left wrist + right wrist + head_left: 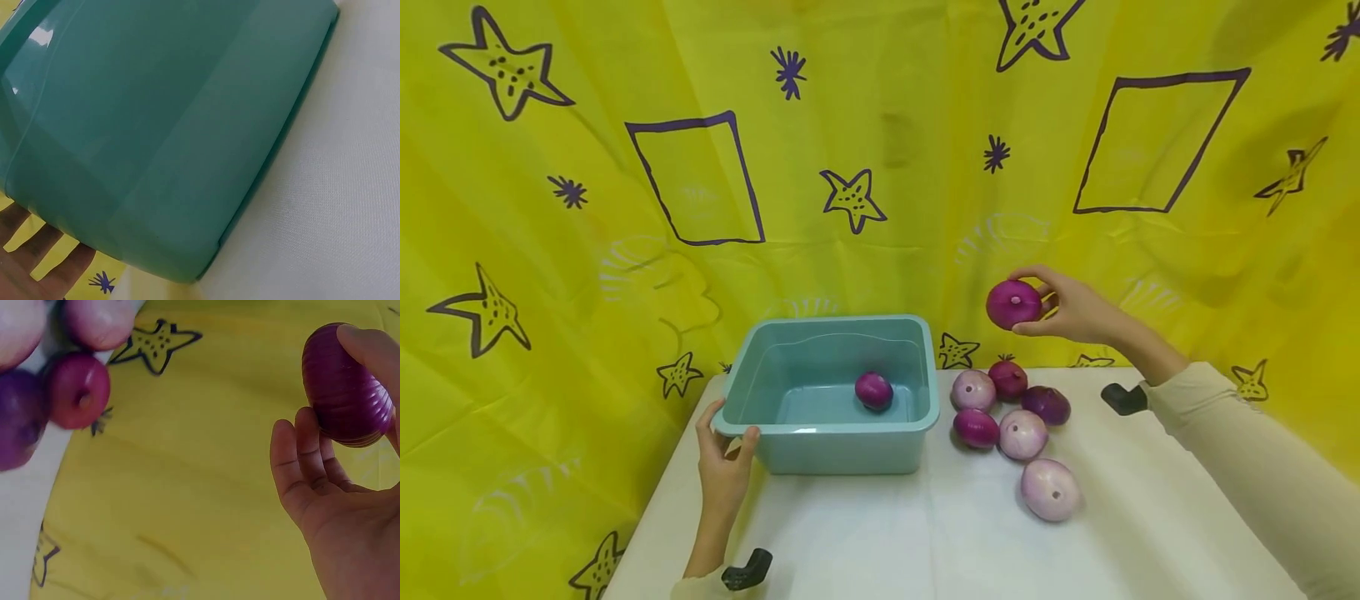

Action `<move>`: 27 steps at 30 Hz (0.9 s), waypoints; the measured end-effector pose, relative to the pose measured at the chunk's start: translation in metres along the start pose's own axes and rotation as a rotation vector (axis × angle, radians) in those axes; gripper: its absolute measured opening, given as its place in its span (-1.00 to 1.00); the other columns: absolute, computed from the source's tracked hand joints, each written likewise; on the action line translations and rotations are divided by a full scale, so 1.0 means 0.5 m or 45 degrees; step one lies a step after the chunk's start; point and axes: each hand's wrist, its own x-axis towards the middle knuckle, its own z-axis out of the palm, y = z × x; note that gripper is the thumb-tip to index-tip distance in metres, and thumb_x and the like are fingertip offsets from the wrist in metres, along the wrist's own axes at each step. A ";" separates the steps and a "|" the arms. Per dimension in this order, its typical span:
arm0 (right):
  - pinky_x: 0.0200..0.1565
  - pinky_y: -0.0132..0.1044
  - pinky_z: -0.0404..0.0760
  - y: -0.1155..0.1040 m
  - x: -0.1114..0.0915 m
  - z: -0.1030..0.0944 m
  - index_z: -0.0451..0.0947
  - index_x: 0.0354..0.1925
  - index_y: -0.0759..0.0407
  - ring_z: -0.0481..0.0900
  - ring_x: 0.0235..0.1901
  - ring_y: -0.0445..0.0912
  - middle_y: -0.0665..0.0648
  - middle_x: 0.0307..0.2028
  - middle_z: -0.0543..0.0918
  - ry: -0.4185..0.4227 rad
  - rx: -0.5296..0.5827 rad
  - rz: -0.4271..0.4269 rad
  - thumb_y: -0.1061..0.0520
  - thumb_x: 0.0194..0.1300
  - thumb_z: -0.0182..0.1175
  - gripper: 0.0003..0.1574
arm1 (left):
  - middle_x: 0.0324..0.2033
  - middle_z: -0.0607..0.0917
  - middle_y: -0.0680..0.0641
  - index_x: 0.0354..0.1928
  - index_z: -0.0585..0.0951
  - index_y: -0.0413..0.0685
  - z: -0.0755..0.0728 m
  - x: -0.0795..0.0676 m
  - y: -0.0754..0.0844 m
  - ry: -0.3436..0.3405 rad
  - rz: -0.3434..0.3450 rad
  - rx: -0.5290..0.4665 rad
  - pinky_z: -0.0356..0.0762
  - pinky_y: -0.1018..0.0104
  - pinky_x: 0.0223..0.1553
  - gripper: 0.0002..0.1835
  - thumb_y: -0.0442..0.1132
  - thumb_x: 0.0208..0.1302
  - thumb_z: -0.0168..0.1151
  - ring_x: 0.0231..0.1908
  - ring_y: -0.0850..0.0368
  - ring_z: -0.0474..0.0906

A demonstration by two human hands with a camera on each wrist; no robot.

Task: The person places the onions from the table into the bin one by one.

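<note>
My right hand (1071, 308) holds a red onion (1013, 304) up in the air, right of the bin and above the table. In the right wrist view the thumb and fingertips pinch this onion (344, 387) from opposite sides. My left hand (726, 467) grips the front left corner of a teal plastic bin (842, 452), thumb at the front and fingers round the left side. One red onion (874, 391) lies inside the bin, toward its right. Beside the bin rest several onions, some deep purple (976, 428), others pale pink (1049, 490).
A white cloth (985, 558) covers the table. Behind it hangs a yellow curtain (917, 275) with drawn stars and frames. Black straps or mounts (1123, 399) sit at both wrists. The loose onions cluster near the table's back edge.
</note>
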 end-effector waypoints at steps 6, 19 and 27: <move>-0.14 -0.16 0.70 -0.045 0.075 0.065 0.32 0.39 0.08 0.70 -0.17 0.05 0.26 0.01 0.65 -0.110 0.060 -0.085 0.12 0.18 0.53 -0.10 | 0.42 0.37 -0.27 0.55 0.13 0.06 0.000 0.000 0.000 0.001 -0.002 0.000 0.47 0.63 -0.06 -0.24 -0.33 0.42 0.24 0.30 -0.30 0.41; -0.04 -0.15 0.70 -0.184 0.218 0.196 0.34 0.38 0.05 0.69 -0.17 0.06 0.22 0.07 0.64 -0.346 0.116 -0.205 0.11 0.15 0.55 -0.09 | 0.42 0.38 -0.27 0.55 0.13 0.06 -0.002 0.002 -0.005 0.021 0.005 0.018 0.47 0.63 -0.10 -0.24 -0.35 0.41 0.24 0.28 -0.30 0.43; 0.02 -0.22 0.66 -0.227 0.264 0.271 0.39 0.33 0.04 0.64 -0.02 0.04 0.16 0.12 0.62 -0.408 0.098 -0.249 0.10 0.11 0.57 -0.12 | 0.43 0.38 -0.28 0.55 0.12 0.06 0.001 -0.003 -0.001 0.018 -0.003 0.052 0.45 0.64 -0.10 -0.25 -0.32 0.43 0.23 0.28 -0.30 0.43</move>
